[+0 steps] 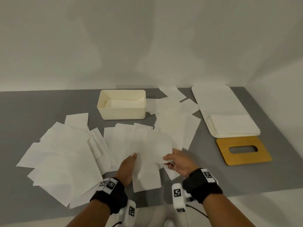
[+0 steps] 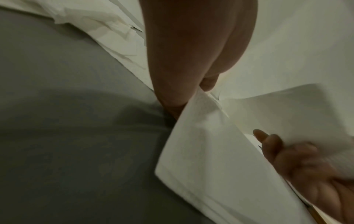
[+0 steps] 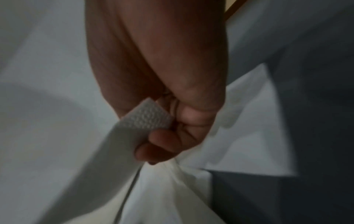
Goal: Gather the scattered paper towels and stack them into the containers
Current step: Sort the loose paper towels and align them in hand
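Left pile: loose white paper towel sheets fanned and overlapping on the flat grey surface, at 9 o'clock from the hands.
Left hand: left hand under the near-centre sheets, thumb on top; fingers pinched on the held white paper towel bundle.
Held bundle: lifted off the grey surface at its near end, gripped at both sides, over the middle spread of sheets.
Cream box: open rectangular cream plastic box at 12 o'clock from the hands, a few folded white towels lying flat inside it.
Right hand: right hand at the bundle's right edge; fingers curled, clamped on an embossed towel corner.
Right pile: more white sheets at 1 o'clock, between the cream box and the tray.
Tray: long white rounded tray at 2 o'clock, a small stack of folded towels at its near end.
Lid: flat wooden rectangular lid with an oval slot at 3 o'clock, just beside the tray's near end.
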{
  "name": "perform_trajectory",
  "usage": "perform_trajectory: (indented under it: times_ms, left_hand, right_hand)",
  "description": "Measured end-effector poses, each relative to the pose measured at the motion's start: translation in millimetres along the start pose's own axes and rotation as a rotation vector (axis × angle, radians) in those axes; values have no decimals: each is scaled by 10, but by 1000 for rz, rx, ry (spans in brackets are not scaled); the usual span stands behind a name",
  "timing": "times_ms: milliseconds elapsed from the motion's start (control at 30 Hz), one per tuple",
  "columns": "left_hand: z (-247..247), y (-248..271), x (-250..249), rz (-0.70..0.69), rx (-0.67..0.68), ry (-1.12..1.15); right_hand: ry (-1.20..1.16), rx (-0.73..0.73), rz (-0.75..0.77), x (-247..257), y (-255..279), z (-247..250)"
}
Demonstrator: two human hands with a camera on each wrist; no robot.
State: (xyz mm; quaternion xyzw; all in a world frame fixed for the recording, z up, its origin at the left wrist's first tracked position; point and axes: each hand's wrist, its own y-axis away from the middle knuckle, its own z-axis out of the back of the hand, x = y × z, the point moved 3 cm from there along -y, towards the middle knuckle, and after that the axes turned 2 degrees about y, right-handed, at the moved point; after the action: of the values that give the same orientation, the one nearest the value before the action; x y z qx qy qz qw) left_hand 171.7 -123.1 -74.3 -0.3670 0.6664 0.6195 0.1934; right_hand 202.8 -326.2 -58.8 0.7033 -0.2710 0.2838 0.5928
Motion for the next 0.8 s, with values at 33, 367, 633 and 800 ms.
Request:
perform_trajectory:
  times_ms: [33,367,633,800]
  left_hand:
    - [-13,8,-3,6,0,31]
    - [-172,130,-39,-40,120,-58]
    - [-32,24,98,-90,37,-155]
    - [81,-15,153,-126,26,-146]
  right_hand:
    - [32,49,-1,-79,45,-32]
    - [367,146,81,-330,219,-397]
    - [751,-254,185,-216,169,-149]
    - [896,-599,160,256,-255,373]
